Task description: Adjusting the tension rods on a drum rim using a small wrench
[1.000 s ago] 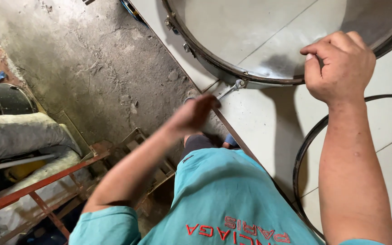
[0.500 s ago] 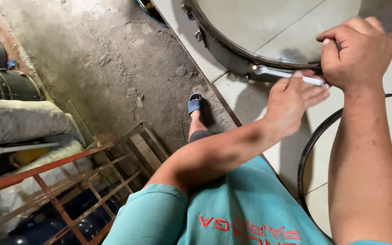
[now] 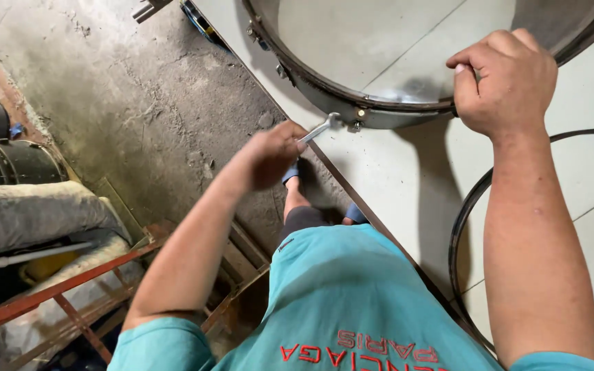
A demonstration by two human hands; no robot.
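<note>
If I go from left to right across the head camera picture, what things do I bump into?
Dark barrel → rusty red metal frame → left hand → silver wrench → round drum's metal rim → right hand gripping that rim.

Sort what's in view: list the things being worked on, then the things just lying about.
In use:
- drum, steadied at its rim by the right hand
- wrench, gripped by the left hand, its head at a bolt on the rim

Lying about:
- black hoop on the table
- red metal frame
- grey sacks
</note>
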